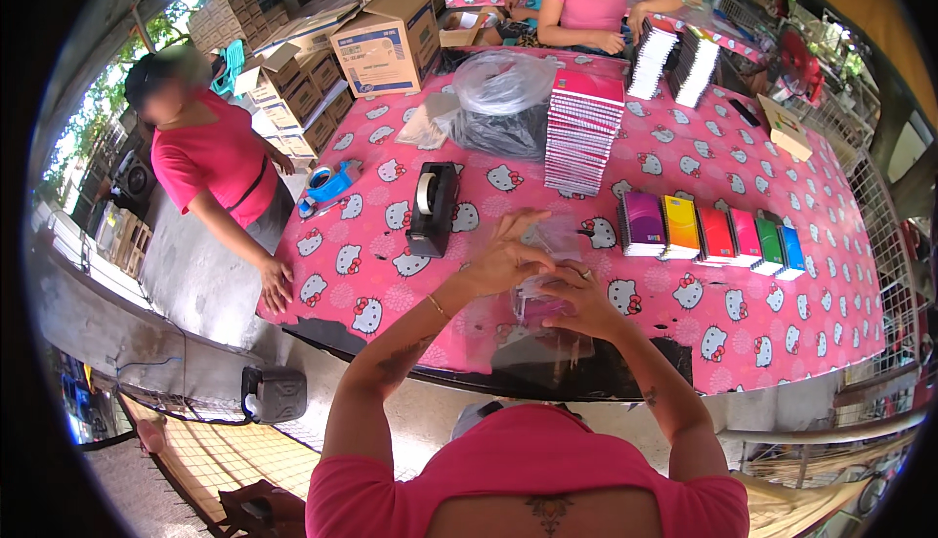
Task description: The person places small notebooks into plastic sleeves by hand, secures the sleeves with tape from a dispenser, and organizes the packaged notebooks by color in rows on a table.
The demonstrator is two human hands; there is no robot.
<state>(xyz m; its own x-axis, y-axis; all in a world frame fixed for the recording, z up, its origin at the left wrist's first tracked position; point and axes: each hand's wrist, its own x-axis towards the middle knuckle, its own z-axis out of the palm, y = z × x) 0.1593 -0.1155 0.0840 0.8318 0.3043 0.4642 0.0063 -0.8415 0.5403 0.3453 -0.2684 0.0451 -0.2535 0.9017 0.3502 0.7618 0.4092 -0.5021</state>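
Hands (508, 264) together, pinching clear plastic (557, 232) over a pink-printed tablecloth (816, 235); cardboard boxes (391, 59) beyond, concrete floor (200, 274) at left

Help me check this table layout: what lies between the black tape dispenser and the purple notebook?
In the head view, the left hand and clear plastic lie between the tape dispenser and purple notebook.

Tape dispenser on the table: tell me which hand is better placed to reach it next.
Left, probably. The left hand is nearer the black tape dispenser, which stands to its left; the right hand would have to cross over. Both are at the clear plastic.
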